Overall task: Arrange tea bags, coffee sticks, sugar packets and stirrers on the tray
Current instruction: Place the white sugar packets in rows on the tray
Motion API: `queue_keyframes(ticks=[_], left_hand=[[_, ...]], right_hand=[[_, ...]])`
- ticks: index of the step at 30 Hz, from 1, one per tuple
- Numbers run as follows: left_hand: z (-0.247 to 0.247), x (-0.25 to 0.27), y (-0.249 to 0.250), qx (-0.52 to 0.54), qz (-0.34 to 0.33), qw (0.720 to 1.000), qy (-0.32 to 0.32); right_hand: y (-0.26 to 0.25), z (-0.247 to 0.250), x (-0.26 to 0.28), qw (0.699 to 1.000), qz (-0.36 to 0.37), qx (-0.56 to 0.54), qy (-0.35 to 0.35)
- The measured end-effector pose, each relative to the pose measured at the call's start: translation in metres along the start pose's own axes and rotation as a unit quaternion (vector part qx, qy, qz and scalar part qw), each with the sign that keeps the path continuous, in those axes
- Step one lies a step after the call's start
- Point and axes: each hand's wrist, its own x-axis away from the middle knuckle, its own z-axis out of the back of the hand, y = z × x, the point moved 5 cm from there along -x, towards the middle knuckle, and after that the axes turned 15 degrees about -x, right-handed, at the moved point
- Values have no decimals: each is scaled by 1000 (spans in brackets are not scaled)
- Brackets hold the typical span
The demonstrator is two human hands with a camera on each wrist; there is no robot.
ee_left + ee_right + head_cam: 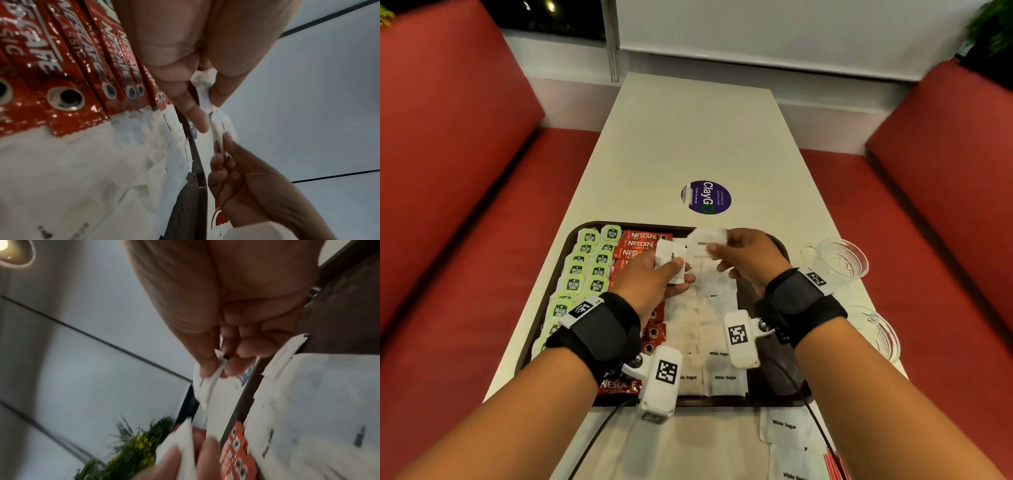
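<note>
A dark brown tray (575, 236) lies on the table. On it, green tea bags (578, 270) fill the left side. Red Nescafe coffee sticks (642, 241) (68, 65) come after them, then rows of white sugar packets (709, 318) (308, 402). My left hand (654, 277) grips a small stack of white sugar packets (669, 260) (183, 449) above the tray's middle. My right hand (743, 253) pinches one sugar packet (705, 240) (218, 129) (207, 382) between thumb and fingers near the tray's far edge.
Loose sugar packets (786, 428) and red stirrers (835, 462) lie on the table's near right. Two clear glass cups (839, 257) (876, 329) stand right of the tray. A purple round sticker (707, 198) marks the table beyond it. Red bench seats (458, 171) flank the table.
</note>
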Motion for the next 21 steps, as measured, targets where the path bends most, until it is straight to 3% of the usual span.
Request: queue_keyframes(ticks=[2,5,10,15,21], left_hand=[[1,1,-1,9,9,1000,4],[4,3,-2,45,26,999,10],[4,3,-1,48,31,998,5],[4,-1,0,44,25,999,-5],[6,-5,-4,-2,20,1000,0]], right_hand=[[5,23,-9,995,1,-44,93],[17,48,-20,988,-35,-23,149],[36,52,-32,981,-110,118,110],[42,53,-44,973,-117,173,103],[46,56,-62,925,-130,342,103]])
